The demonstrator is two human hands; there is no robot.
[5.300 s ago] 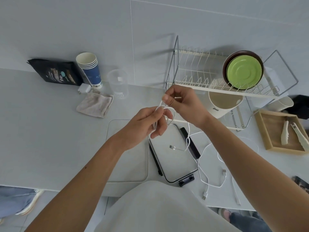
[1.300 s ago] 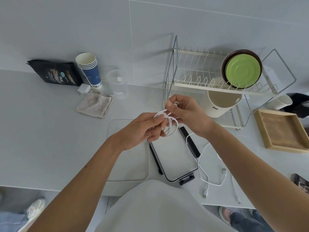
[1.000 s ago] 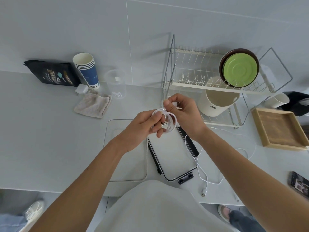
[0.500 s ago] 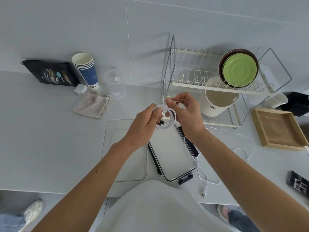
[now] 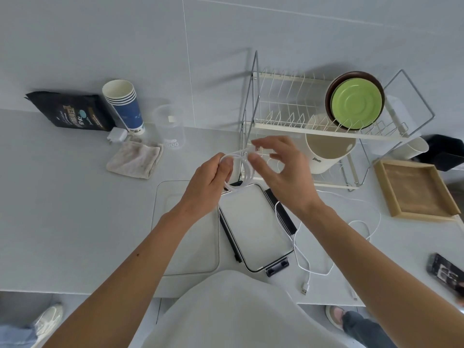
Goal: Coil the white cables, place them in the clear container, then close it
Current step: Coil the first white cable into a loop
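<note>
1. A pale grey countertop [image 5: 70, 217] is seen from above, set against a grey tiled wall.
2. A two-tier white-and-chrome wire dish rack [image 5: 283, 125] stands at the back right. A round green plate [image 5: 356, 106] is propped upright in its upper tier, and a cream cylindrical pot [image 5: 326, 156] is set beneath.
3. Two parts of the clear container lie side by side near the front edge: a plain clear plastic rectangular tray [image 5: 198, 252] on the left and a clear plastic rectangular panel with black latches [image 5: 253, 224] on the right. Which is base and which is lid cannot be told.
4. A shallow square wooden tray [image 5: 414, 189] lies to the right of the rack.
5. The left hand [image 5: 208, 184] is held above the far end of the latched panel, with its fingers and thumb curled round a coil of thin white cable [image 5: 246, 173], which is gripped at the left side of the loops.
6. The right hand [image 5: 283, 177] is just beside it. The coil's free end is pinched between thumb and forefinger at the top of the loops, and the other fingers are spread.
7. A black foil bag [image 5: 70, 113], a stack of blue-and-white paper cups [image 5: 125, 106], a clear plastic beaker [image 5: 170, 126] and a crumpled beige cloth [image 5: 135, 160] are grouped at the back left.
8. A loose thin white cable [image 5: 316, 272] lies on the countertop just right of the latched panel, with a plug near the front edge.
</note>
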